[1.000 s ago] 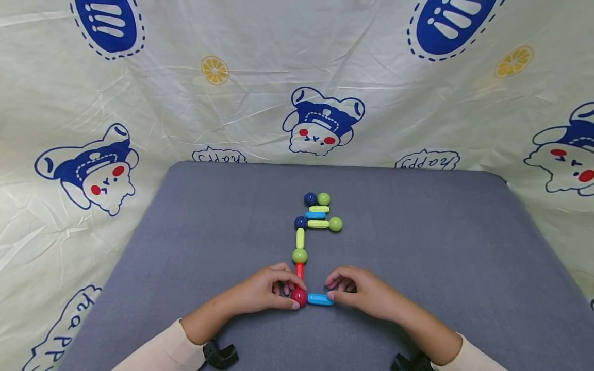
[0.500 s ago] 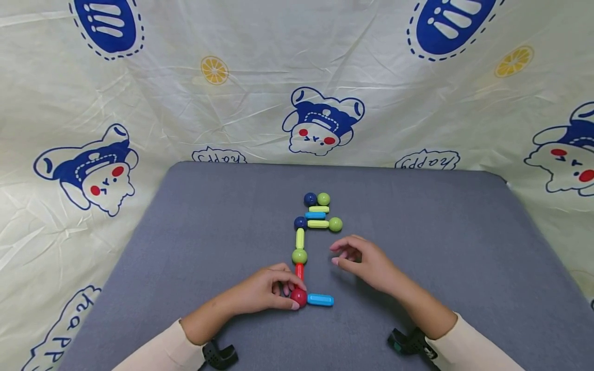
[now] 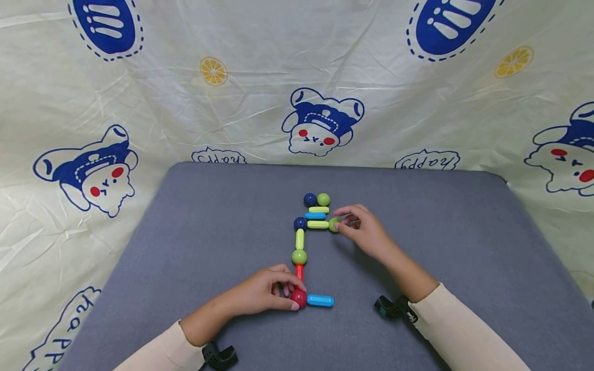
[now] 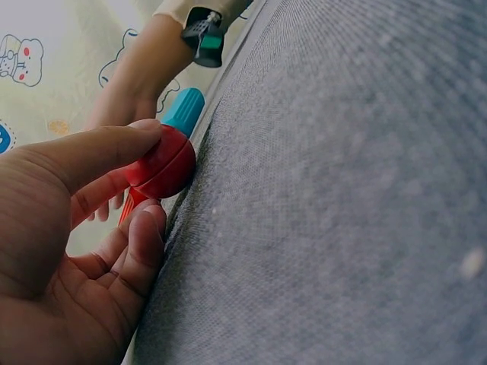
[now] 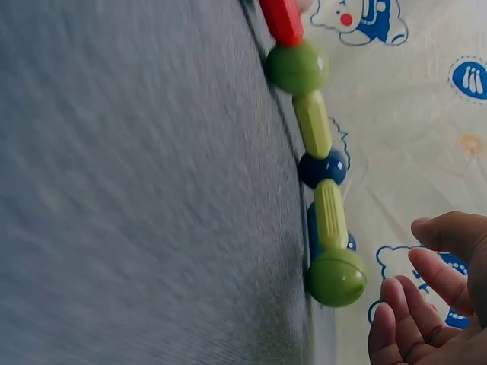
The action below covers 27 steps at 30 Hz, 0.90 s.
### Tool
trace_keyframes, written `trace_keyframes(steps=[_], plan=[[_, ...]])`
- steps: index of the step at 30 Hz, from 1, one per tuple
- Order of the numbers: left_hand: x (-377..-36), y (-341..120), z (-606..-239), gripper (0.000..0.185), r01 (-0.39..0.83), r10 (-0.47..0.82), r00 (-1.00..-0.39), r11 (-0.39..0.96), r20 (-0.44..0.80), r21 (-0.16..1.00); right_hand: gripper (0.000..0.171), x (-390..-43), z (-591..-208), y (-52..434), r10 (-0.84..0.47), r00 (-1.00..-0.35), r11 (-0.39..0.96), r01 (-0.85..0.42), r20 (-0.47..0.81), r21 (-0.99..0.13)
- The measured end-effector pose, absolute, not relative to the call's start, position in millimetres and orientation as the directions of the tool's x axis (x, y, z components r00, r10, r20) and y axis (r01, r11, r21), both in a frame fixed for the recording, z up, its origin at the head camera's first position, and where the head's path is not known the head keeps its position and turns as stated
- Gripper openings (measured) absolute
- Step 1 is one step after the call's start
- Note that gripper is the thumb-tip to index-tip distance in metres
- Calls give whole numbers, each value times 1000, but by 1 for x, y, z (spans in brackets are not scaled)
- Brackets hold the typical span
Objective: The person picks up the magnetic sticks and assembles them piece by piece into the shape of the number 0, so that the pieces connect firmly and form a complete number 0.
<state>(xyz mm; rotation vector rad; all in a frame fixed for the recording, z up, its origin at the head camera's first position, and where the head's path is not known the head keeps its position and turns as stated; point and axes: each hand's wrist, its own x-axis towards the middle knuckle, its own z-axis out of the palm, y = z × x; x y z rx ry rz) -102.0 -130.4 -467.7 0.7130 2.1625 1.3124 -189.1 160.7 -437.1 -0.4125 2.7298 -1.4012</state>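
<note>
My left hand [image 3: 260, 292] pinches a red ball [image 3: 299, 298] between thumb and fingers at the near end of a ball-and-rod chain. A blue rod [image 3: 320, 301] sticks out to the right of that ball. Going away from me, the chain runs through a red rod [image 3: 299, 271], a green ball [image 3: 299, 257], a yellow-green rod [image 3: 300, 239] and a navy ball [image 3: 300, 223]. There it turns right along another yellow-green rod [image 3: 317, 224] to an end green ball [image 3: 333, 224]. Beside this ball is my right hand [image 3: 366, 232], its fingers [image 5: 437, 281] spread apart from it in the right wrist view.
Just beyond the chain lie a blue rod [image 3: 315, 216], a yellow-green rod [image 3: 318, 209], a navy ball [image 3: 310, 200] and a green ball [image 3: 323, 199]. All rest on a grey cloth-covered table [image 3: 185, 232]. A printed curtain [image 3: 255, 113] hangs behind its far edge.
My right hand has let go of the blue rod near me and moved away from me, to the end green ball. The left hand stays at the red ball.
</note>
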Motion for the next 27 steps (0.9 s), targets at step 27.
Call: trace_keyframes(steps=[27], plan=[[-103,-131,-469,29,156,660,-733,394,-161,906,42,-262,-453,152,-240,-970,605,-115,-43,-788]])
